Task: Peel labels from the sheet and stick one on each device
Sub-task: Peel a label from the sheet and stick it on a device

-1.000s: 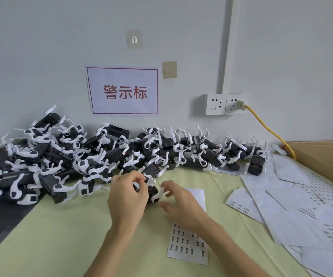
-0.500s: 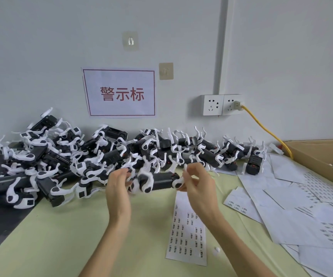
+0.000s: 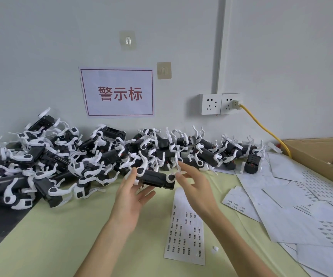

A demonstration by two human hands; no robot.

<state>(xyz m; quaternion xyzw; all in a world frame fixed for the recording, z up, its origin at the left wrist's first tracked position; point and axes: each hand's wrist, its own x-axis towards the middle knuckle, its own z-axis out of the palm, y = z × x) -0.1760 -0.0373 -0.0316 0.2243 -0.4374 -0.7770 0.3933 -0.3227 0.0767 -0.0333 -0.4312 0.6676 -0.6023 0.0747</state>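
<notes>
On the yellow-green tabletop [image 3: 61,246], nearest the camera, lies the label sheet [image 3: 185,228], partly peeled, between both forearms. Just beyond it the left hand [image 3: 131,194] is spread, fingertips touching the left end of a black-and-white device [image 3: 155,178] held off the surface; the right hand [image 3: 193,184], fingers loosely extended, touches its right end. Behind is the heap of devices [image 3: 101,156] against the wall, spent sheets [image 3: 291,206] to the right.

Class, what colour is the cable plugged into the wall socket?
Yellow. The cable runs from the wall socket down toward the cardboard box; head view.
</notes>
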